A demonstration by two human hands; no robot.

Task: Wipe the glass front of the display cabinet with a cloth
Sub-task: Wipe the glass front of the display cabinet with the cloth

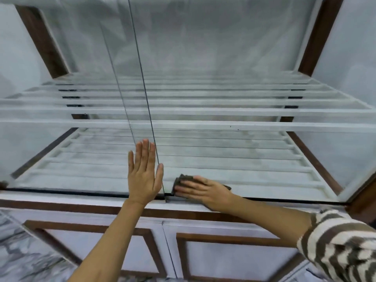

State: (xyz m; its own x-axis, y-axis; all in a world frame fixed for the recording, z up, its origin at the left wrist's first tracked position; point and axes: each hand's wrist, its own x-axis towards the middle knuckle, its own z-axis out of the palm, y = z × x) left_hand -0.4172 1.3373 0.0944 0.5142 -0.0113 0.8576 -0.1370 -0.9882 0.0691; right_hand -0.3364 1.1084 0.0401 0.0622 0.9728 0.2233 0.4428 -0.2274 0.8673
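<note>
The left hand lies flat with straight fingers on the glass, probably steadying the pane. At its three o'clock, the right hand presses a dark cloth flat against the glass's bottom edge, likely wiping.

The cloth — dark grey, folded small — lies flat against the glass front near its bottom edge. The glass is upright and clear, two panes meeting at a thin dark seam.

White slatted shelves inside the display cabinet — bare, dusty.
</note>
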